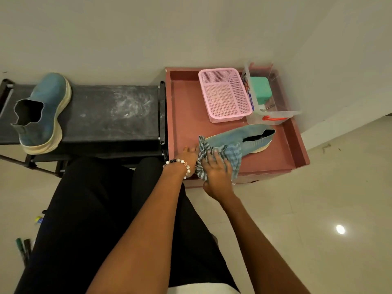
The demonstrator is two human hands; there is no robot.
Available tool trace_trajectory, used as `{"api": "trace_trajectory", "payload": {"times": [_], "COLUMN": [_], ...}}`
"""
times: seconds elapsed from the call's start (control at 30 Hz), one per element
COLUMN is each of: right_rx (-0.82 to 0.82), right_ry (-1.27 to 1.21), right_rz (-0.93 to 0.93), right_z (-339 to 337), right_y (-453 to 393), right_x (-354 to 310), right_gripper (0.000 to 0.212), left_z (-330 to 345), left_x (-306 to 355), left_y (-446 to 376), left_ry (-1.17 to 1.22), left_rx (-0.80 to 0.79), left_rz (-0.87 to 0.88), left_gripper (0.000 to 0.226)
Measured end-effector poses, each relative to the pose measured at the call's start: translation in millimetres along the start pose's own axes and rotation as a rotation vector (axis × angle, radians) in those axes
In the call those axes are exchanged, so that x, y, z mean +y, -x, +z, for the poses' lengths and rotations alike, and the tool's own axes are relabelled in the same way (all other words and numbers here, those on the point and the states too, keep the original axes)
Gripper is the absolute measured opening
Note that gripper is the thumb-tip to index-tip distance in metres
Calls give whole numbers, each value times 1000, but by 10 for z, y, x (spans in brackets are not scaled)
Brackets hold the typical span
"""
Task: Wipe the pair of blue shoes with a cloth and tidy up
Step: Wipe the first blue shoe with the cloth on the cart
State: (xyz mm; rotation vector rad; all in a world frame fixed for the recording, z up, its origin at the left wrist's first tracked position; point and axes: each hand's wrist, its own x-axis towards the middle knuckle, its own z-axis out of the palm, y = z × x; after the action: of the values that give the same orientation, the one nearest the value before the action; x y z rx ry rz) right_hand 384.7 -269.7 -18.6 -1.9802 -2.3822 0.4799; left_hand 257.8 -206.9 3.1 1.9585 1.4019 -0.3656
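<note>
**A:** How much room is there around the hands?

**B:** The left hand (189, 156), with a bead bracelet (182, 164) at the wrist, rests at the toe of a blue knit slip-on shoe (241, 138) lying on its side in a dusty-pink raised-rim tray (182, 115). The right hand (216, 172) lies flat on a blue-and-grey striped cloth (230, 154), fingers nearly straight, pressing it against the toe. Bare tray floor lies beyond the left hand; the near rim is just under both wrists.

**A:** And the other shoe?

**B:** The second blue slip-on shoe with a cream sole (43, 115) stands well to the left of the hands, on a black fabric worktop (110, 115) smeared with white dust.

**A:** Anything hard to make out?

**B:** The left fingertips are hidden behind the cloth, so I cannot tell whether they grip. Beyond the shoe sit a pink mesh basket (224, 95) and a clear plastic box (273, 107) holding a green block (261, 90); its label is too blurred to read.
</note>
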Motion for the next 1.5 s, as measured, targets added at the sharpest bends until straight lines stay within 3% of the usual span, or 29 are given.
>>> {"api": "trace_trajectory", "payload": {"times": [0.17, 0.3, 0.4, 0.53, 0.63, 0.77, 0.87, 1.0, 1.13, 1.2, 1.27, 1.4, 1.5], "right_rx": [4, 25, 17, -34, 5, -43, -82, -110, -67, 1, -25, -114, -100], "right_ry": [131, 276, 261, 86, 330, 558, 365, 217, 450, 559, 615, 412, 80], "right_rz": [-274, -69, 73, -57, -134, 74, 149, 22, -155, -109, -20, 168, 106], "right_z": [-22, -230, -194, -133, -328, -499, -322, -188, -402, -552, -610, -320, -93], "right_y": [95, -133, -208, -38, -26, -20, -93, -102, -25, -70, -127, -114, -102], "right_x": [127, 387, 92, -41, 441, 499, 45, -129, 510, 758, 750, 127, -214], "right_gripper": [63, 54, 47, 54, 58, 40, 35, 46, 48, 36, 28, 31, 41], "left_z": [75, 95, 71, 75, 48, 99, 74, 383, 403, 58, 129, 83, 32], "left_x": [-59, -54, -16, -78, -11, -35, -22, -362, -293, 25, 5, 63, 46], "left_y": [-55, -40, -5, -23, 9, -69, -15, -505, -475, 34, -53, -19, 49], "left_ry": [-103, -134, -101, -88, -102, -75, -103, -64, -105, -37, -9, -78, -67], "left_rx": [-60, -96, -114, -185, -169, -155, -224, -303, -269, -193, -145, -210, -300], "left_rz": [32, 15, 2, -28, -37, -62, -95, -164, -131, -99, -96, -133, -285], "left_gripper": [92, 87, 90, 97, 92, 96, 104, 93, 106, 94, 91, 84, 67]}}
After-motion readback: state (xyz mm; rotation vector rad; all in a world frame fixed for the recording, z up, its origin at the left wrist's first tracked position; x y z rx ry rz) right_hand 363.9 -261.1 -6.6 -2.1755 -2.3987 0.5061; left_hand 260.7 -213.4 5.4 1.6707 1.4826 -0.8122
